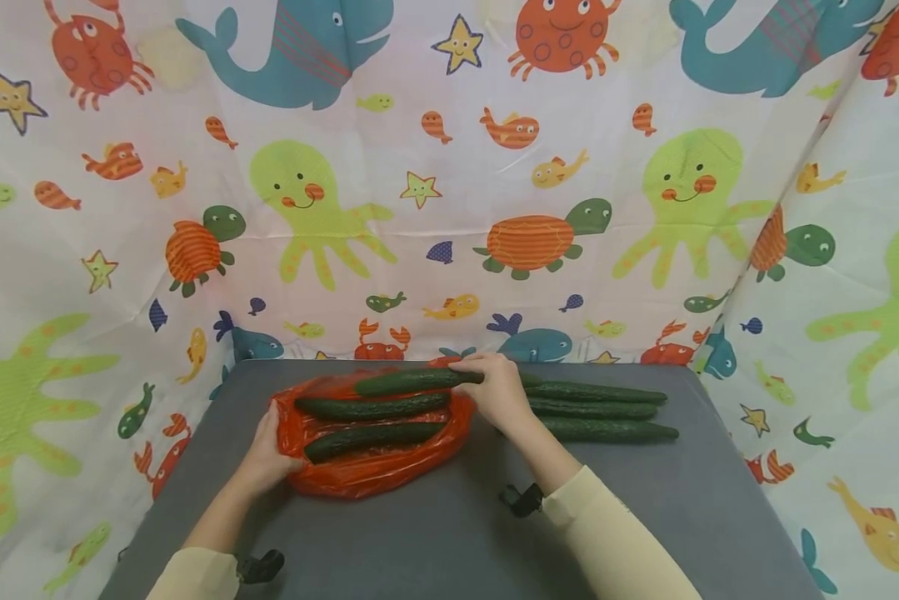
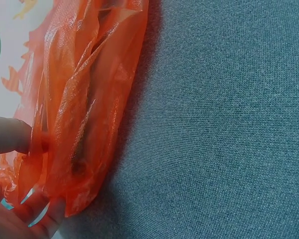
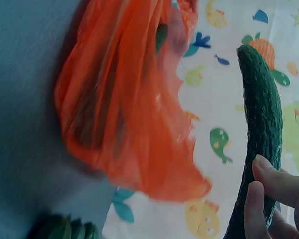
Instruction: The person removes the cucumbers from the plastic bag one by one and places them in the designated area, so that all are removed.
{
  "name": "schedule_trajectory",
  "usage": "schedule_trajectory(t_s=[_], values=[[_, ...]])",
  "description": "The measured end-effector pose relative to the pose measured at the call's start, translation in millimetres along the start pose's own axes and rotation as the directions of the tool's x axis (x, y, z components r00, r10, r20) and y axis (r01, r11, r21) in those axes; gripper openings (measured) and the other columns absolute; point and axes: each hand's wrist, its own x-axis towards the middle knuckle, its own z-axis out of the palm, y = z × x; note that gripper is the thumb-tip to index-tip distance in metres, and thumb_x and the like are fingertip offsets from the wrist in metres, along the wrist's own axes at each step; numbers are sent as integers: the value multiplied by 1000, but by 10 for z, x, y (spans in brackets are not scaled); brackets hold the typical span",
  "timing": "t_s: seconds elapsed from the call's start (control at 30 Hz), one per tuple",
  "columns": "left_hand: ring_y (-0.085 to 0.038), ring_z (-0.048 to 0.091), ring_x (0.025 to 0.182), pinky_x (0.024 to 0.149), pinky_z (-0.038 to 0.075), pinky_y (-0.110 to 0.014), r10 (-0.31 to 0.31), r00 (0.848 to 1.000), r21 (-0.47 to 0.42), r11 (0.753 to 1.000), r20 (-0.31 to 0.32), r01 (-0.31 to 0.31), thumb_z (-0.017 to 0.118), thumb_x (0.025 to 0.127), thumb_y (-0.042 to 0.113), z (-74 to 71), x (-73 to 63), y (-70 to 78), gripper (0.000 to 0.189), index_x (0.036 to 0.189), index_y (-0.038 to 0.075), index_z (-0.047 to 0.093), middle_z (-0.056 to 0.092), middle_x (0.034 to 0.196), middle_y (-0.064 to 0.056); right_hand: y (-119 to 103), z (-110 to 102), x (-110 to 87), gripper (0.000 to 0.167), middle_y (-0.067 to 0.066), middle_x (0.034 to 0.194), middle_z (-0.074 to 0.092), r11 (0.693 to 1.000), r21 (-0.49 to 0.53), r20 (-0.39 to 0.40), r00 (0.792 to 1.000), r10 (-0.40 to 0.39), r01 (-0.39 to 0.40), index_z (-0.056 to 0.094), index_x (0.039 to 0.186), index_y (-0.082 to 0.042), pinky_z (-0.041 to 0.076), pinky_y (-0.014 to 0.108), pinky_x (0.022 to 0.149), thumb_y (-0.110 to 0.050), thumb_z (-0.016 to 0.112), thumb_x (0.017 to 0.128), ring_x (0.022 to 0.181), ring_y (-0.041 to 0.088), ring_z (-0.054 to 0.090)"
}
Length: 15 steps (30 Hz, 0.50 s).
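An orange-red plastic bag (image 1: 359,482) lies mouth up, with two dark green cucumbers (image 1: 374,407) visible in its opening. My left hand (image 1: 265,454) grips the bag's left edge. In the left wrist view, the thumb and fingertips (image 2: 42,211) hold the thin film, and a cucumber's dark shape shows through it. My right hand (image 1: 497,392) pinches another cucumber (image 1: 412,381) between thumb and fingers, above the bag's far side. The right wrist view shows this held cucumber (image 3: 263,109) apart from the bag (image 3: 134,164).
Several more cucumbers (image 1: 606,430) lie side by side on the grey table (image 1: 419,550), to the right of the bag. A curtain printed with sea animals (image 1: 449,183) rises behind the table and along both sides. Black straps (image 1: 520,500) hang at the wrists.
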Motion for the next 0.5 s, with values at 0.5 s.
schedule_trajectory(t_s=[0.5], values=[[-53,11,148,117,16,-70,-30,1000,-26,999,3,30,81,71,5,34,24,-30,133,160,10,-17,-4,166,-28,632,-536,-422,39,9,127,70,996,-16,-22,996,87,-87,77,119,-18,59,47,86,-13,82,81,110,30,69]])
